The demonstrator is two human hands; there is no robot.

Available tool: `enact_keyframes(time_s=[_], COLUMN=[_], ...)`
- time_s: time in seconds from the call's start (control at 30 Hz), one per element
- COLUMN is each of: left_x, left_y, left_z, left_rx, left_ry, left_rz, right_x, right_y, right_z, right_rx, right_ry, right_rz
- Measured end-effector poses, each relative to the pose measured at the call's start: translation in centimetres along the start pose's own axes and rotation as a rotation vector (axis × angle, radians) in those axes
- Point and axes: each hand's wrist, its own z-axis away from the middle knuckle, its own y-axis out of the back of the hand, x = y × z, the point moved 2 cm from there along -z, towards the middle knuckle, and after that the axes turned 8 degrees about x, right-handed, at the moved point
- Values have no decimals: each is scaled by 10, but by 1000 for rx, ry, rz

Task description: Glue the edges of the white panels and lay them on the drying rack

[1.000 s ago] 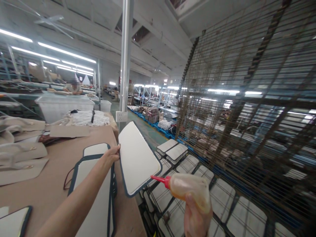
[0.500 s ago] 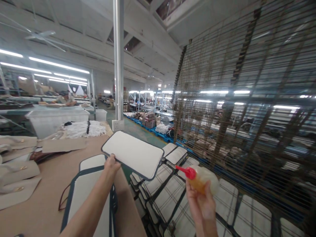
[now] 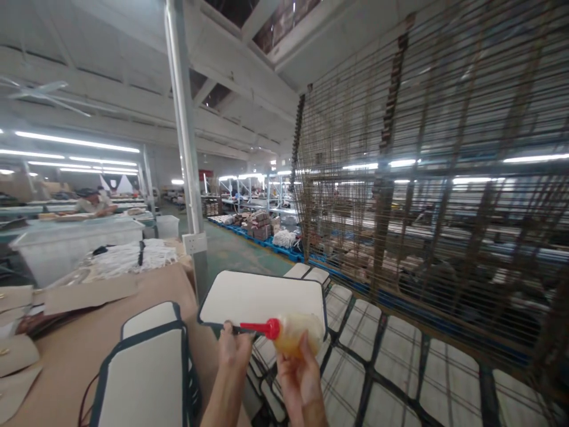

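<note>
My left hand (image 3: 235, 350) grips the near edge of a white rounded panel with dark edging (image 3: 262, 295), its thumb on the rim. The panel is tilted up in front of me, off the table. In my right hand (image 3: 300, 370) is a squeeze bottle (image 3: 296, 335) of amber liquid with a red nozzle. The bottle lies sideways, its tip pointing left, close to my left thumb and the panel's lower edge. From this angle I cannot tell whether the tip touches the panel. More edged panels (image 3: 144, 376) are stacked on the table to the left.
The brown table (image 3: 66, 356) carries beige flap pieces (image 3: 20, 376) and a bundle of white strips (image 3: 128, 259). A metal post (image 3: 183, 118) rises behind it. At right, many panels (image 3: 398, 341) lie on a rack below an upright wire grid (image 3: 422, 148). Another person (image 3: 91, 201) sits far left.
The bottle in my right hand has moved left, over to the panel's near edge. The panel has turned more level and shifted right and down. My view has swung right.
</note>
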Motion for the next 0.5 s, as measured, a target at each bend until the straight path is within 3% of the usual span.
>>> enact_keyframes(time_s=[0.1,0.17,0.33,0.43,0.5], left_x=[1,7,20,27,44], left_y=[6,8,22,54,75], left_z=[18,28,45,54,59], left_rx=[94,96,-204,-323,-349], left_ry=[18,74,216,297,300], left_rz=[-75,-112,-161,-421,-691], right_x=[-5,-7,-13,-18,-20], right_y=[5,9,14,14,11], right_z=[-5,-10,-29,-35,-34], right_rx=[-22,-66,-152,-182,-189], right_ry=[40,70,173,190,168], right_rz=[49,94,238,279,289])
